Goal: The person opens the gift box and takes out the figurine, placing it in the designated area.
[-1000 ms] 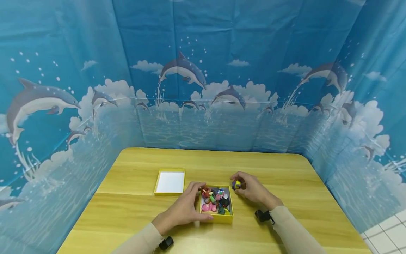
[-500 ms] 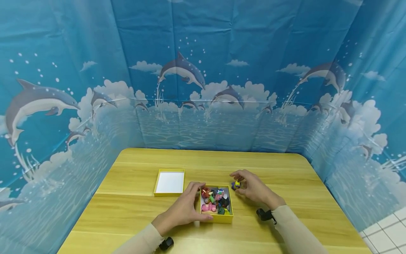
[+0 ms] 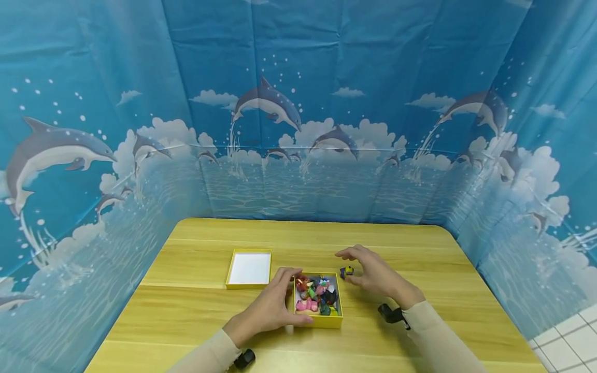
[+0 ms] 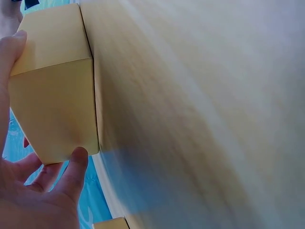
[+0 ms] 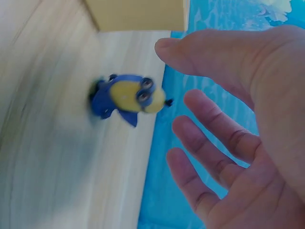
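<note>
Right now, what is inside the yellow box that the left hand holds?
Small toy figures lie in the yellow box, including a pink one and a reddish-brown one. Whatever is beneath them is covered.

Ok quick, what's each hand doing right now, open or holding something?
Left hand: holding the yellow box between thumb and fingers.
Right hand: open, holding nothing, beside the blue-and-yellow figure.

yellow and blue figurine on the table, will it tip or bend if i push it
The figurine looks moulded, so it is probably stiff rather than floppy. It stands upright, taller than it is wide, so a push may tip it. Its surface looks smooth, so it could be slippery.
</note>
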{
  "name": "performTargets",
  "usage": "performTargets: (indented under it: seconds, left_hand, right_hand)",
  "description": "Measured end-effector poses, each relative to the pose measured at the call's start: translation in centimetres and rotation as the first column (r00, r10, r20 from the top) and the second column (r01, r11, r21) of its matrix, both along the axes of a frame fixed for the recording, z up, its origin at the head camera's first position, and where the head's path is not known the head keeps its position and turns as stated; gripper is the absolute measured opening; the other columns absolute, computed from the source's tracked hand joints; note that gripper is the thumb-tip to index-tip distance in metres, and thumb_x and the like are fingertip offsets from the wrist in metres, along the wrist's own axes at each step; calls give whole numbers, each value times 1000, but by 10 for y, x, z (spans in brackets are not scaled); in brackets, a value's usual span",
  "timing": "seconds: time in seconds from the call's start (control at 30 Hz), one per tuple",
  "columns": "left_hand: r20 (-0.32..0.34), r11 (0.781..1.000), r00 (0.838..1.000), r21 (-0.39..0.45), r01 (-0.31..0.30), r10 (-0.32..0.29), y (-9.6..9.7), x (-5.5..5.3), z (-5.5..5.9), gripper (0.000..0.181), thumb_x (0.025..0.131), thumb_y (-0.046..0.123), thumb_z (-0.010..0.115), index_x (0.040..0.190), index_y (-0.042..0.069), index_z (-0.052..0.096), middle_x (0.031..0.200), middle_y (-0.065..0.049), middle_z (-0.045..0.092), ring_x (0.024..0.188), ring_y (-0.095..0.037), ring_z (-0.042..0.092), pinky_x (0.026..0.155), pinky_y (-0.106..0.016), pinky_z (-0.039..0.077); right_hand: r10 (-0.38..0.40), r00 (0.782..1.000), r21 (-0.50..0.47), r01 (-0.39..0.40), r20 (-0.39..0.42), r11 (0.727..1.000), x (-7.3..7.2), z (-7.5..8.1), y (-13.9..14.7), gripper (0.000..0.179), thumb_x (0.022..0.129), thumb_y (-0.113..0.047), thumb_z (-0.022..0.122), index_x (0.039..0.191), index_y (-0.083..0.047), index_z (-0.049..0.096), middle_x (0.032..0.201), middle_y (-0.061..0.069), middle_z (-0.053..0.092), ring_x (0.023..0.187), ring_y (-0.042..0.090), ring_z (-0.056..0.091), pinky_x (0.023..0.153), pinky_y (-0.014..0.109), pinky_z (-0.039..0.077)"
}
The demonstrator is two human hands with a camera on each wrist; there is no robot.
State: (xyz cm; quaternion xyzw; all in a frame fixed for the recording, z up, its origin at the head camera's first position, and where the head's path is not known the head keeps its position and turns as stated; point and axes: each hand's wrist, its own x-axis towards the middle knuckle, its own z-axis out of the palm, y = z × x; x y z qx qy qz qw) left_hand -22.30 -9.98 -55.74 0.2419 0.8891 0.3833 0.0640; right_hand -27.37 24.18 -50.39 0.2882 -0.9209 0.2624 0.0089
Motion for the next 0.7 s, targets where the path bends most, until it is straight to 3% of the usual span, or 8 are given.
performTargets:
  seconds: [0.33, 0.7]
  left_hand:
    - [16, 1000, 1000, 3, -2, 1, -1, 1, -1, 128, 83, 80, 95, 181, 22, 36, 178, -3, 44, 155, -31, 61, 125, -60, 57]
    - [-3, 1000, 1000, 3, 2, -2, 0, 0, 0, 128, 85, 79, 94, 181, 19, 36, 179, -7, 44, 155, -33, 62, 126, -61, 56]
  right_hand:
    - [48, 998, 45, -47, -38, 998, 13, 18, -21, 59, 103, -10, 90, 158, -13, 69, 145, 10, 74, 132, 39, 71, 110, 60, 63]
    - [135, 989, 79, -130, -56, 988, 17, 27, -39, 55, 104, -14, 90, 155, -10, 70, 142, 12, 75, 129, 36, 73, 107, 56, 65]
